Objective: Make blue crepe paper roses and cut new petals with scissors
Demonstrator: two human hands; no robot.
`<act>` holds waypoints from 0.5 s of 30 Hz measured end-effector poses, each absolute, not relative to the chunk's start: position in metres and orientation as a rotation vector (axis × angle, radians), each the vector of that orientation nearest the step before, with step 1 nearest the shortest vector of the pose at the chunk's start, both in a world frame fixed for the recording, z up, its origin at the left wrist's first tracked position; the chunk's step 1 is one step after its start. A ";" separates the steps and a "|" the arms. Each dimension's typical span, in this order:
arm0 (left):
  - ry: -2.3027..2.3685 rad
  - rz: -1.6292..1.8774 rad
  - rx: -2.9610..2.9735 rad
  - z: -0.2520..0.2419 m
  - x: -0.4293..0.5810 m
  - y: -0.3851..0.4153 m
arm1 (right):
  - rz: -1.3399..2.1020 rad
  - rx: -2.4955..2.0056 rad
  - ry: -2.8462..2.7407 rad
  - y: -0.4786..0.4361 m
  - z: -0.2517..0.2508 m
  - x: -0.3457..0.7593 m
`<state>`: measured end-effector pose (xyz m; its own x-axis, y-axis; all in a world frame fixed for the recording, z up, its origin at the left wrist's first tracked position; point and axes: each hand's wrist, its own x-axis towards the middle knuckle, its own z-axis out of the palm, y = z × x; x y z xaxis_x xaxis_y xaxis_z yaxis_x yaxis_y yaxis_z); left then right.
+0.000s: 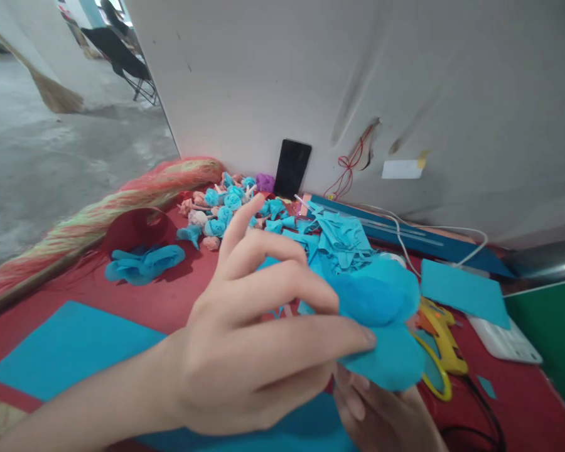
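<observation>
My left hand (254,326) is close to the camera, its thumb and fingers pinched on a rolled blue felt flower (381,320). My right hand (381,411) sits below it, mostly hidden, with fingers curled under the same blue felt piece. Behind the hands lies a pile of cut blue felt petals (339,235). Farther back is a heap of finished small blue and pink felt flowers (223,207).
A yellow glue gun (440,336) lies right of the hands, beside a blue felt sheet (464,292) and a white device (503,342). A larger blue sheet (70,345) lies at left. A dark phone (292,168) leans on the wall. A red cup (134,229) lies near blue petals.
</observation>
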<state>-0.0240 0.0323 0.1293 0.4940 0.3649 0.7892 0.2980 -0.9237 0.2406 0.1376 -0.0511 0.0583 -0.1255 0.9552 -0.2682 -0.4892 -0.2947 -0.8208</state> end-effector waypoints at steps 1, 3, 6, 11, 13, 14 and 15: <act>0.611 1.474 2.648 0.128 -0.023 0.031 | 1.644 -0.987 -0.687 -0.052 0.057 0.138; 0.649 1.545 2.636 0.126 -0.020 0.030 | 1.620 -1.008 -0.686 -0.054 0.054 0.139; 0.645 1.574 2.605 0.124 -0.017 0.028 | 1.622 -1.022 -0.671 -0.057 0.051 0.140; 0.593 1.542 2.496 0.128 -0.017 0.030 | 1.607 -1.041 -0.669 -0.060 0.049 0.142; 0.568 1.520 2.503 0.130 -0.018 0.030 | 1.594 -1.029 -0.659 -0.060 0.049 0.142; 0.564 1.512 2.516 0.131 -0.018 0.030 | 1.594 -1.016 -0.640 -0.059 0.049 0.141; 0.572 1.514 2.526 0.131 -0.018 0.029 | 1.598 -1.001 -0.615 -0.059 0.050 0.140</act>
<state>-0.0179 0.0292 0.1314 0.4209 0.3909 0.8186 0.2480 -0.9176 0.3107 0.1404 -0.0591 0.0496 -0.0446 0.9573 -0.2858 -0.5186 -0.2667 -0.8124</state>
